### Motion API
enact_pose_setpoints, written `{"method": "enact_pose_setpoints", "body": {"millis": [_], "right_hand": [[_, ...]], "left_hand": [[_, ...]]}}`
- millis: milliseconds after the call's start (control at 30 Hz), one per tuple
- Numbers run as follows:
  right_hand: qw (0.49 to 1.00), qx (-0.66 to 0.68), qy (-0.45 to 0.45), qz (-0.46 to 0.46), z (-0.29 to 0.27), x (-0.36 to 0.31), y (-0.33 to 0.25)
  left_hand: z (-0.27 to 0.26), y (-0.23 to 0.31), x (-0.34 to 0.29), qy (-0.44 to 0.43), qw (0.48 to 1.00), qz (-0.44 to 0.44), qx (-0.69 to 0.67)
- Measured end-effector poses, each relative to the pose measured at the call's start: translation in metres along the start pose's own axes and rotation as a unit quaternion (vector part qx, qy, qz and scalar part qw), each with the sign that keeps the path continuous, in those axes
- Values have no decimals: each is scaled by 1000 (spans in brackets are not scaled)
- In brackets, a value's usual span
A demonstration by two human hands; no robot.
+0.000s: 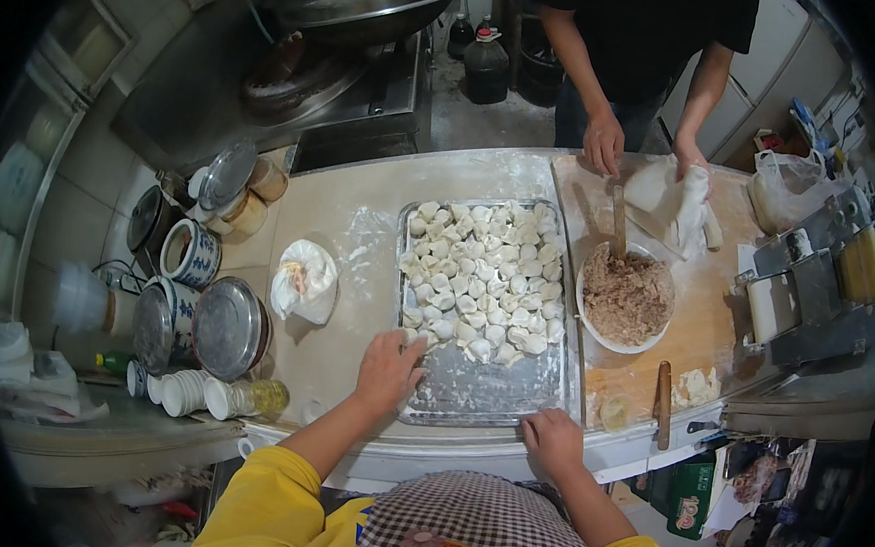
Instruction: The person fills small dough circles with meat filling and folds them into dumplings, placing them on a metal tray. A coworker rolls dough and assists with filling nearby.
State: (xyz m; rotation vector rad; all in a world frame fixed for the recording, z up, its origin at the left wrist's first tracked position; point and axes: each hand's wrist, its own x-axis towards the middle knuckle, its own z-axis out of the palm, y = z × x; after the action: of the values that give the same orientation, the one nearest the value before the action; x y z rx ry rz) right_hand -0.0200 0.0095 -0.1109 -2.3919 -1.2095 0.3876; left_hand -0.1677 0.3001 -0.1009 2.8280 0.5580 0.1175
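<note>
A metal tray [491, 385] lies in front of me, its far part covered by rows of pale folded dumplings [483, 266]. Over the tray's left rim reaches my left hand [388, 371], fingers stretched and apart, fingertips close to the nearest dumplings. Whether they touch one I cannot tell. By the tray's near right corner, my right hand [553, 439] rests at the rim with its fingers loosely bent and nothing visible in them. Right of the tray stands a white bowl [621, 345] of minced filling [628, 297], a wooden stick [619, 222] upright in it.
Across the table a co-worker's hands [603, 143] handle a floury white cloth or dough sheet [667, 202]. At left are a white plastic bag [304, 283], lidded jars [229, 326] and stacked cups [185, 391]. A pasta machine [818, 282] and wooden-handled tool [663, 406] are at right.
</note>
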Motion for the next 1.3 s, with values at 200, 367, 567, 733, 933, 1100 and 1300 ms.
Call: {"method": "enact_pose_setpoints", "body": {"millis": [200,367,567,733,933,1100,1300], "right_hand": [[998,-1,31,60,9,2,-5],[997,-18,24,75,8,2,-8],[996,2,73,46,10,1,-6],[996,-7,82,34,12,0,-5],[996,-12,76,37,11,2,-5],[995,-2,91,28,11,2,-5],[997,-10,73,32,11,5,-6]], "left_hand": [[17,-7,34,-13,999,31,40],[39,-4,28,-28,999,21,17],[48,-14,13,5,996,81,-23],[37,6,19,-31,999,-2,-42],[32,2,41,-133,978,-87,-134],[-8,-46,100,6,925,-212,-315],[15,-124,179,-48,936,-262,-232]]}}
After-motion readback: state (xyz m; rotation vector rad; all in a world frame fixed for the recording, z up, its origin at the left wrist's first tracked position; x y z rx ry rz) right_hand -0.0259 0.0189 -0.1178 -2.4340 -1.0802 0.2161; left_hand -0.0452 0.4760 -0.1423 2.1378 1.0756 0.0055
